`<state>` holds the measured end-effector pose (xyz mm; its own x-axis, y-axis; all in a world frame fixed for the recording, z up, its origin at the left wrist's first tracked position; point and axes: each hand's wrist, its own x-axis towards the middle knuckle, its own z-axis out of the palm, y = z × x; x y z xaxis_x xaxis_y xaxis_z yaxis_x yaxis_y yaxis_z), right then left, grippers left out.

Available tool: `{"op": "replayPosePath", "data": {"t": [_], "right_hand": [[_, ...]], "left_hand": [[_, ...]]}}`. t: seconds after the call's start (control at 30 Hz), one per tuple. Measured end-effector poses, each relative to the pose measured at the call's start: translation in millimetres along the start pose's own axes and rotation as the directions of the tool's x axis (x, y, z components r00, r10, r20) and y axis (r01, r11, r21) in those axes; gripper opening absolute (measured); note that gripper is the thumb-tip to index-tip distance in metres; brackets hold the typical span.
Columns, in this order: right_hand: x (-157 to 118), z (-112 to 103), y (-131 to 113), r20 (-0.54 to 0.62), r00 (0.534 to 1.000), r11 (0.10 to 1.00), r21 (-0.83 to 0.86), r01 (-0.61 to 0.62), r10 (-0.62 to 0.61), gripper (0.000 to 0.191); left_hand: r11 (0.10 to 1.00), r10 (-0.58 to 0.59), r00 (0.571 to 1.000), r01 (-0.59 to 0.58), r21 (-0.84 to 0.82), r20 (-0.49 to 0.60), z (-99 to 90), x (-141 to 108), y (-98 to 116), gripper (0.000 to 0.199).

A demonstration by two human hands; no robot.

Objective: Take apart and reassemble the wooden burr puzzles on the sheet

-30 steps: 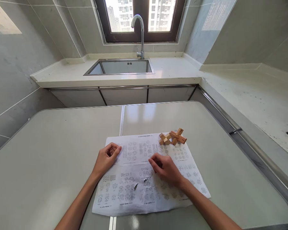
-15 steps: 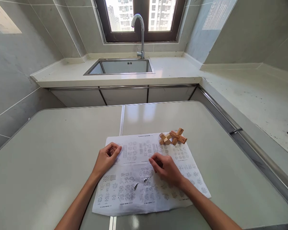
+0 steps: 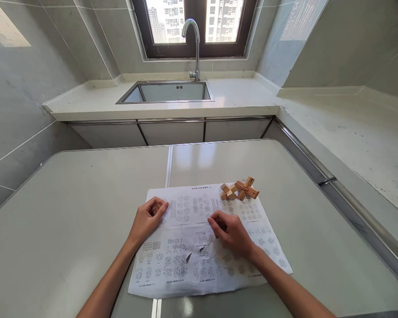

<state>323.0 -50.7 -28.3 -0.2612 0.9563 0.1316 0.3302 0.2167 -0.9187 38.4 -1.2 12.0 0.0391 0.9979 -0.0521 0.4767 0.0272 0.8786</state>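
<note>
On paper (image 3: 185,232), rightmost puzzle (image 3: 243,187), long bar (image 3: 252,192) diagonally rightward.

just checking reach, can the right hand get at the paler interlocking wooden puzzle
Probably yes: the right hand shows nothing held, and only flat white printed paper lies between it and the paler interlocking wooden puzzle.

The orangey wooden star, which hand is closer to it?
Right. The right hand is on the near side of the orangey wooden star, slightly left; the left hand is farther away, at the left edge of the paper.
</note>
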Motion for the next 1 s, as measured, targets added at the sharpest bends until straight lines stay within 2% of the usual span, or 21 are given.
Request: {"op": "replayPosePath", "data": {"t": [0.2,0.33,0.53,0.63,0.73,0.8,0.9,1.0], "right_hand": [[0.2,0.2,1.9,-0.069,0.998,1.000,0.022,0.007,-0.005,0.029],[1.2,0.0,1.4,-0.109,0.993,0.997,0.075,-0.026,0.034,0.032],[4.8,-6.7,1.6,-0.197,0.967,0.961,0.254,-0.109,0.162,0.042],[6.2,-10.7,4.5,-0.222,0.947,0.910,0.392,-0.132,0.233,0.049],[7.2,-14.2,7.8,-0.213,0.926,0.797,0.589,-0.134,0.313,0.053],[8.3,-18.4,8.7,-0.194,0.921,0.682,0.725,-0.096,0.337,0.054],[10.6,-29.7,9.4,-0.092,0.940,0.417,0.907,-0.058,0.329,0.054],[12.0,-42.6,12.8,-0.010,0.950,0.185,0.982,-0.050,0.311,0.059]], "left_hand": [[1.000,0.008,1.000,-0.008,0.011,-0.009,-0.4,0.6,-1.7,0.039],[1.000,0.012,1.000,-0.012,0.015,-0.015,0.1,1.5,-2.8,0.040],[1.000,0.007,1.000,-0.006,0.013,-0.012,-0.7,1.4,-3.5,0.039],[1.000,0.008,1.000,-0.008,0.012,-0.011,-1.0,1.2,-4.2,0.040],[1.000,0.003,1.000,-0.003,0.004,-0.007,-0.9,1.4,-4.5,0.041],[1.000,0.003,1.000,-0.003,0.003,-0.007,-0.7,1.6,-4.3,0.041],[1.000,0.009,1.000,-0.009,0.005,-0.007,-0.5,1.7,-4.2,0.041],[1.000,0.013,1.000,-0.013,0.005,-0.006,-0.5,1.9,-4.6,0.040]]}}
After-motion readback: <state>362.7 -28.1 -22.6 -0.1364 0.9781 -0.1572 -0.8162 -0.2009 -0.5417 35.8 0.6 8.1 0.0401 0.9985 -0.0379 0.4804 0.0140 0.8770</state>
